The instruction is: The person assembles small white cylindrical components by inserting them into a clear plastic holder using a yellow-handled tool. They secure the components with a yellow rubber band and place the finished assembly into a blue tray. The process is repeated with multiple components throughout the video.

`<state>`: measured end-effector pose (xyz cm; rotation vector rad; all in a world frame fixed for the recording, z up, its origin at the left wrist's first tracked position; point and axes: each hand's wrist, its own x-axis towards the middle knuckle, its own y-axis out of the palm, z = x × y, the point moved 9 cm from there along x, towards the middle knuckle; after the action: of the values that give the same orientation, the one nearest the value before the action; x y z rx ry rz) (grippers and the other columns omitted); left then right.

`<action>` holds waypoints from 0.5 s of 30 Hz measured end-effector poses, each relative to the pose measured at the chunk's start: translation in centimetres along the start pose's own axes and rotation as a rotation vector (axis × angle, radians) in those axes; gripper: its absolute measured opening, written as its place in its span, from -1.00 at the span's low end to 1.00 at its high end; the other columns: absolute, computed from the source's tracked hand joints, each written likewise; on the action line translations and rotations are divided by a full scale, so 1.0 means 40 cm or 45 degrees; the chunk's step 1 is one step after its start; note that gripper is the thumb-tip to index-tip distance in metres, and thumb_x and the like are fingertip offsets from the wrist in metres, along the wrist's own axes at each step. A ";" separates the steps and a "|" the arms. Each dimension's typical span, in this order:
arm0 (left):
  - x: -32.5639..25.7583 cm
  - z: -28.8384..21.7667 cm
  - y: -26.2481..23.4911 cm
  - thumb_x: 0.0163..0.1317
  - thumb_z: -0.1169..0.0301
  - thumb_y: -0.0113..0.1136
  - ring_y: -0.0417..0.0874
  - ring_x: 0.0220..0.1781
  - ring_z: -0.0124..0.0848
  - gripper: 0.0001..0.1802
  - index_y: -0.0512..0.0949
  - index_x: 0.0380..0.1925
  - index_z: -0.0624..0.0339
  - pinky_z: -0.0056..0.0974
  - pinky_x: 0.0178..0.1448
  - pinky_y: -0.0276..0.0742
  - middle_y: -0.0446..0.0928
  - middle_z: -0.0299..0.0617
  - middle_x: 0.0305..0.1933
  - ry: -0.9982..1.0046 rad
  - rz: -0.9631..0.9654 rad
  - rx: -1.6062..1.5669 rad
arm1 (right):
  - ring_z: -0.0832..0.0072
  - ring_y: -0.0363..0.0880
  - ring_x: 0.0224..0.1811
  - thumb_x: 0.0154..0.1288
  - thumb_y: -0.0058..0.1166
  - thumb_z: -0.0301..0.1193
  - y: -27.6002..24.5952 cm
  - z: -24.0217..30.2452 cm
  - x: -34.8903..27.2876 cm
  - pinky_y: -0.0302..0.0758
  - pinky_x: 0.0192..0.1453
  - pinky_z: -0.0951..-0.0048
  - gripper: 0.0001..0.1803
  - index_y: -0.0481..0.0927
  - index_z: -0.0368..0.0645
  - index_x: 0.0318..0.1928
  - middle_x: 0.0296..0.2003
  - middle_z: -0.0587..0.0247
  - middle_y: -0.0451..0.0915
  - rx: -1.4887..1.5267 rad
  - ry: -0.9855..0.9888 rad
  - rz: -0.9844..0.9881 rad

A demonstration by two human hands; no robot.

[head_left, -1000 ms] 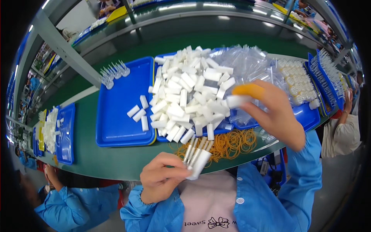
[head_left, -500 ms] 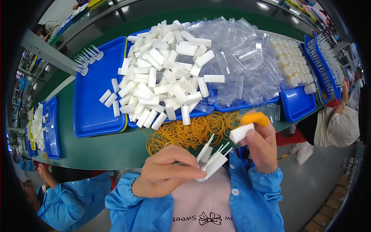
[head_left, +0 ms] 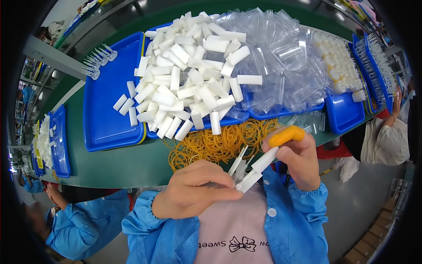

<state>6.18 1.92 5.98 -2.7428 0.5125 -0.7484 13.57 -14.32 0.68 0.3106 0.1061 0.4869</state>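
Note:
My left hand (head_left: 198,188) is closed on a white plastic part with thin upright prongs (head_left: 238,161), a white foam block (head_left: 249,181) sitting at its end. Between the thumb and covered index finger of my right hand (head_left: 301,160) is another white foam block (head_left: 265,160). Its lower end meets the prong side of the part, partly hiding the prongs. A yellow finger cot (head_left: 286,135) covers that index fingertip. Just beyond both hands lies a heap of tan rubber bands (head_left: 211,147).
White foam blocks (head_left: 189,83) heap beside clear plastic sleeves (head_left: 281,57) on blue trays. At left, a blue tray (head_left: 112,97) holds several pronged white parts (head_left: 99,59). Small clear pieces (head_left: 338,61) and stacked trays (head_left: 373,70) stand at right. A co-worker's blue sleeve (head_left: 83,220) shows lower left.
My right hand has brought its foam block down and left onto the pronged part. My left hand has shifted slightly right. The view has moved a little.

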 end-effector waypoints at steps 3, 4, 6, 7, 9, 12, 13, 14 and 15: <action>-0.006 0.003 -0.002 -0.18 0.68 0.27 0.55 -0.27 -0.31 -0.62 0.65 -0.24 0.23 -0.37 -0.25 0.50 0.50 -0.10 -0.19 -0.013 -0.092 0.066 | 0.45 0.56 -0.17 0.16 0.15 -0.54 0.005 -0.005 -0.006 0.46 0.03 0.40 -0.78 0.53 -0.33 -0.16 -0.26 0.12 0.59 0.065 0.008 -0.059; -0.011 0.004 -0.003 -0.19 0.69 0.28 0.55 -0.26 -0.31 -0.60 0.65 -0.23 0.23 -0.37 -0.24 0.51 0.48 -0.09 -0.17 -0.021 -0.137 0.076 | 0.45 0.56 -0.18 0.16 0.15 -0.55 0.012 -0.009 -0.009 0.46 0.03 0.40 -0.78 0.53 -0.33 -0.16 -0.26 0.12 0.59 0.114 0.006 -0.080; -0.015 0.007 -0.006 -0.18 0.70 0.30 0.55 -0.24 -0.32 -0.58 0.63 -0.20 0.23 -0.36 -0.22 0.52 0.44 -0.07 -0.12 -0.028 -0.200 0.082 | 0.45 0.56 -0.17 0.15 0.15 -0.56 0.022 -0.013 -0.012 0.45 0.03 0.40 -0.80 0.54 -0.33 -0.18 -0.26 0.13 0.59 0.154 0.020 -0.117; -0.015 0.008 -0.008 -0.17 0.71 0.31 0.56 -0.23 -0.32 -0.57 0.62 -0.19 0.23 -0.35 -0.21 0.53 0.41 -0.05 -0.09 -0.026 -0.218 0.078 | 0.45 0.55 -0.16 0.15 0.15 -0.57 0.026 -0.013 -0.012 0.44 0.04 0.39 -0.81 0.55 -0.32 -0.19 -0.26 0.13 0.59 0.145 0.036 -0.133; -0.013 0.010 -0.012 -0.14 0.70 0.33 0.56 -0.21 -0.33 -0.57 0.60 -0.16 0.24 -0.34 -0.18 0.54 0.38 -0.02 -0.05 -0.040 -0.254 0.055 | 0.44 0.52 -0.14 0.13 0.16 -0.58 0.036 -0.006 -0.010 0.42 0.04 0.37 -0.82 0.56 -0.31 -0.21 -0.26 0.16 0.59 0.070 -0.006 -0.102; -0.016 0.014 -0.018 -0.10 0.66 0.35 0.56 -0.18 -0.33 -0.58 0.57 -0.15 0.27 -0.33 -0.13 0.55 0.33 0.02 0.00 -0.069 -0.313 0.008 | 0.40 0.48 -0.11 0.09 0.19 -0.59 0.061 0.010 -0.011 0.39 0.05 0.34 -0.83 0.59 -0.27 -0.25 -0.27 0.19 0.59 -0.064 -0.149 0.006; -0.025 0.019 -0.016 -0.10 0.65 0.36 0.56 -0.17 -0.33 -0.58 0.57 -0.14 0.28 -0.32 -0.11 0.56 0.32 0.04 0.01 -0.065 -0.332 -0.004 | 0.38 0.47 -0.10 0.07 0.20 -0.60 0.072 0.012 -0.013 0.38 0.05 0.33 -0.83 0.59 -0.26 -0.26 -0.27 0.20 0.59 -0.065 -0.176 0.021; -0.031 0.021 -0.016 -0.09 0.63 0.37 0.56 -0.16 -0.32 -0.58 0.56 -0.14 0.30 -0.32 -0.10 0.56 0.31 0.05 0.03 -0.061 -0.352 -0.015 | 0.37 0.46 -0.10 0.06 0.21 -0.60 0.080 0.016 -0.015 0.37 0.05 0.33 -0.82 0.60 -0.25 -0.27 -0.28 0.21 0.59 -0.066 -0.203 0.037; -0.033 0.020 -0.019 -0.09 0.62 0.37 0.56 -0.15 -0.32 -0.58 0.56 -0.14 0.29 -0.33 -0.11 0.56 0.33 0.04 0.01 -0.069 -0.389 -0.004 | 0.36 0.47 -0.10 0.05 0.22 -0.60 0.083 0.019 -0.018 0.37 0.04 0.33 -0.82 0.60 -0.24 -0.27 -0.28 0.21 0.59 -0.130 -0.238 0.042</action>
<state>5.75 3.25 4.99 -2.8703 0.0824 -0.7357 11.59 -12.08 2.48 0.2568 -0.1053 0.4918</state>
